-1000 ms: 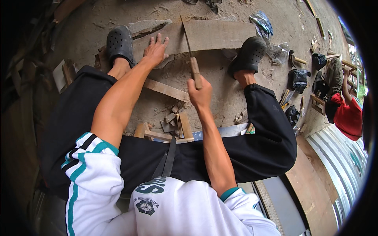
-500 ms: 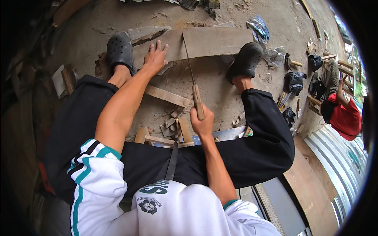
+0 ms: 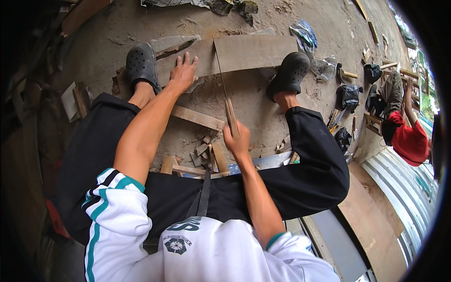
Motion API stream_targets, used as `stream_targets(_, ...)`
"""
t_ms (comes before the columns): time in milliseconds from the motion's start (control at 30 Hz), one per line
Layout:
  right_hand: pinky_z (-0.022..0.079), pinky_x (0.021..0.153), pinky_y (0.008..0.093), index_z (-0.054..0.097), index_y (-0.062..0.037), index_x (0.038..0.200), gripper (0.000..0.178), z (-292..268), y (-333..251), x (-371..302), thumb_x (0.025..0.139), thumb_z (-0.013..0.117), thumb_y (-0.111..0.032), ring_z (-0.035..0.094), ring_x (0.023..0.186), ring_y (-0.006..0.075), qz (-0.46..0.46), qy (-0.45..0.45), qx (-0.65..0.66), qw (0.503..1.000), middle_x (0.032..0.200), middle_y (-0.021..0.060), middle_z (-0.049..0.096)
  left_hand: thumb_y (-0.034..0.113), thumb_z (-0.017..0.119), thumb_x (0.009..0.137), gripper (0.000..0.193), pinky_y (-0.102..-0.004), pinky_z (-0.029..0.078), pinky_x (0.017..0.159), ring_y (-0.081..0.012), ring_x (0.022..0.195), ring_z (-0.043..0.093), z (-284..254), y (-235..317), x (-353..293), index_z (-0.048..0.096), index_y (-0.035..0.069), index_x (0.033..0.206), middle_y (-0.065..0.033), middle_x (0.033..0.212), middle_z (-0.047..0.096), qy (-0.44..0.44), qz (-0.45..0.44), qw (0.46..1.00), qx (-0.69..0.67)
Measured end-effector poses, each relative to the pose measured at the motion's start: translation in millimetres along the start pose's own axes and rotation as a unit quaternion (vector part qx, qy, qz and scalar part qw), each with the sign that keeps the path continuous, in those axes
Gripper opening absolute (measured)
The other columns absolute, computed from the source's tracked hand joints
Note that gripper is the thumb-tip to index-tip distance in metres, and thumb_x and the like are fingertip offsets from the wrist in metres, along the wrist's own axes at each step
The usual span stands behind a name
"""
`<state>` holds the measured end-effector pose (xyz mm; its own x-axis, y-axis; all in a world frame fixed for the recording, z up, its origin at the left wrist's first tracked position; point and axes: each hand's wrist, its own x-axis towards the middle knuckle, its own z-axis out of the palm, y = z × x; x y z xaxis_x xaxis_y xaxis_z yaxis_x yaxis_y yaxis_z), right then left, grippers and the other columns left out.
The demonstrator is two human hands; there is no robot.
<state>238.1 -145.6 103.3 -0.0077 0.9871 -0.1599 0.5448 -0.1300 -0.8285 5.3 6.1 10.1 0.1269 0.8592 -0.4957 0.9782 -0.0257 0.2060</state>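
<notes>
A flat wooden board (image 3: 260, 50) lies crosswise in front of me, its two ends beside my black clogs. My left hand (image 3: 183, 74) rests on its left part with the fingers spread. In my right hand (image 3: 238, 139) is the wooden handle of a handsaw (image 3: 222, 77), my fingers wrapped round it. The thin blade runs away from me and lies edge-on in a cut line across the board, right of my left hand.
A wooden strip (image 3: 199, 117) and several offcuts (image 3: 206, 152) lie between my legs. Plastic bags (image 3: 304, 35) and a hammer (image 3: 346, 74) are on the dirt floor to the right. Farther right sits a person in a red shirt (image 3: 409, 141), near corrugated metal sheets (image 3: 399, 176).
My right hand and the saw have shifted slightly, the handle tilting a little. The whole view has moved a few pixels. My left hand stays on the board.
</notes>
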Motion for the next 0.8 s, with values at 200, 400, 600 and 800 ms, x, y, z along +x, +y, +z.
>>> stream_targets(200,0.046,0.055,0.0434,0.057,-0.0003,0.075,0.016,20,-1,42,0.083,0.060,-0.014,0.061,0.056,0.0324,-0.018,0.040,0.013,0.999,0.063,0.0223,0.055,0.029,0.073,0.085,0.083,-0.0520,0.041,0.108,-0.0523,0.139,0.030,-3,0,4,0.028,0.015,0.153,-0.0244,0.159,0.018,-0.008,0.006,1.000,-0.001)
stream_targets(400,0.047,0.056,0.0429,0.059,-0.0007,0.076,0.015,11,11,15,0.081,0.062,-0.015,0.062,0.057,0.0343,0.024,-0.005,0.032,0.999,0.063,0.0209,0.057,0.028,0.073,0.085,0.083,-0.0517,0.042,0.107,-0.0504,0.141,0.028,-3,2,3,0.028,0.015,0.153,-0.0230,0.160,0.016,-0.016,-0.005,1.000,-0.010)
stream_targets(600,0.048,0.057,0.0423,0.059,-0.0004,0.076,0.016,6,-17,41,0.081,0.062,-0.015,0.062,0.057,0.0336,0.074,0.000,0.014,0.997,0.064,0.0213,0.058,0.027,0.073,0.086,0.082,-0.0517,0.043,0.106,-0.0486,0.142,0.025,1,-2,3,0.028,0.016,0.153,-0.0213,0.161,0.014,-0.011,-0.006,1.000,-0.008)
stream_targets(800,0.046,0.056,0.0441,0.059,0.0002,0.076,0.019,-8,-1,13,0.082,0.062,-0.017,0.061,0.058,0.0358,0.006,-0.029,0.008,1.000,0.064,0.0224,0.056,0.029,0.073,0.085,0.083,-0.0522,0.043,0.107,-0.0505,0.141,0.027,-5,5,0,0.027,0.015,0.153,-0.0235,0.160,0.016,-0.017,-0.007,1.000,-0.013)
